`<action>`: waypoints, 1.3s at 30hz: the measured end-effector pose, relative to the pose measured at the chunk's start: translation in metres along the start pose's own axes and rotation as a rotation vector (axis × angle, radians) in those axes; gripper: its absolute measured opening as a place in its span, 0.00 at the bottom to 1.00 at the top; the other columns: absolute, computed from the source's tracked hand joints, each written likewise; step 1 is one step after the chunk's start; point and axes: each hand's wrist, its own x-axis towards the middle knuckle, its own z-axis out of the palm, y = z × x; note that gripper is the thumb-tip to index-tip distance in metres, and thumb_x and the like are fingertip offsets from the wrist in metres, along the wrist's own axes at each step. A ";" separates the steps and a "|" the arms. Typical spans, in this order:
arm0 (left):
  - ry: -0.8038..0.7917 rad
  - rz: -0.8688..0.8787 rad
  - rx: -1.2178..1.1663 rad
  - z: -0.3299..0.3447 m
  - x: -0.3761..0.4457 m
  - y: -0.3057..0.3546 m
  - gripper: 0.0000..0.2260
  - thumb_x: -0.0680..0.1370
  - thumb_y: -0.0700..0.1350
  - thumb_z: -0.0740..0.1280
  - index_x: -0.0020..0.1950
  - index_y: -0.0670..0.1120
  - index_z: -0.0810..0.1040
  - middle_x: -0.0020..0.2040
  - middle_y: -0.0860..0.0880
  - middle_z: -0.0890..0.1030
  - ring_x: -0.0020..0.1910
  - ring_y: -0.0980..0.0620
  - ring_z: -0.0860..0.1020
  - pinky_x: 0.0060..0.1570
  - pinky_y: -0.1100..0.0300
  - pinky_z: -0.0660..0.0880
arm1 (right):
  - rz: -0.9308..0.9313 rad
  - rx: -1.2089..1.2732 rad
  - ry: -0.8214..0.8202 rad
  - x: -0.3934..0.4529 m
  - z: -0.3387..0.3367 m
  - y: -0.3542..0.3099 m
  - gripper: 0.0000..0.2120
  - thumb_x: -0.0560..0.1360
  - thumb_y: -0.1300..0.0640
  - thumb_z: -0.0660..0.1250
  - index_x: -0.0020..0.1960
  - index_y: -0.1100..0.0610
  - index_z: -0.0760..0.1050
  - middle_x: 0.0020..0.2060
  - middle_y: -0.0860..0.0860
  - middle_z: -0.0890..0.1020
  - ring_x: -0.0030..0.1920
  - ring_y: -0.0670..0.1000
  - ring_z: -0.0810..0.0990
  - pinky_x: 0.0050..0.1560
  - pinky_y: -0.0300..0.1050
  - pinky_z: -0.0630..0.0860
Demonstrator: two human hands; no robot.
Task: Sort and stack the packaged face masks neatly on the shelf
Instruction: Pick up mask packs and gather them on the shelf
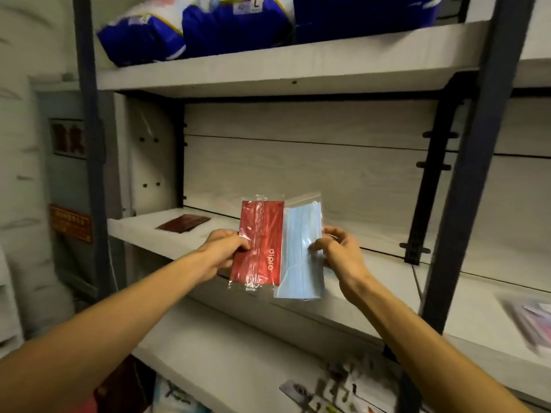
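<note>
- Head view: the left hand (229, 248) pinches the left edge of a red mask pack (259, 242), thumb on its front and the other fingers curled behind.
- The right hand (337, 248) pinches the right edge of a blue mask pack (304, 251) in clear wrap, thumb on the front.
- Both packs stand upright side by side in the air in front of the middle shelf (387, 281), their inner edges touching or overlapping.
- A dark red pack (183, 223) lies flat on that shelf's left end, well apart from the hands.
- Blue bags (193, 28) sit on the shelf above.
- Blurred packets (527, 320) lie at the right.
</note>
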 end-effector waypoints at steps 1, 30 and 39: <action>0.012 0.006 0.016 -0.004 0.010 0.002 0.07 0.76 0.36 0.68 0.53 0.43 0.80 0.55 0.37 0.84 0.46 0.48 0.84 0.50 0.54 0.77 | 0.005 0.009 0.009 0.013 0.007 0.003 0.13 0.73 0.69 0.67 0.55 0.57 0.75 0.46 0.56 0.82 0.46 0.55 0.80 0.54 0.56 0.79; -0.016 0.080 0.043 -0.141 0.233 -0.017 0.06 0.71 0.36 0.68 0.43 0.46 0.80 0.40 0.44 0.81 0.40 0.46 0.79 0.37 0.60 0.75 | 0.288 0.143 0.368 0.140 0.156 0.042 0.16 0.73 0.62 0.66 0.58 0.69 0.73 0.42 0.60 0.73 0.41 0.59 0.74 0.40 0.49 0.75; 0.002 0.191 0.317 -0.189 0.274 -0.041 0.12 0.69 0.47 0.67 0.52 0.50 0.76 0.49 0.47 0.85 0.49 0.45 0.83 0.53 0.48 0.81 | 0.194 -0.095 0.353 0.179 0.218 0.067 0.15 0.74 0.67 0.68 0.60 0.63 0.78 0.46 0.59 0.83 0.39 0.52 0.81 0.39 0.46 0.80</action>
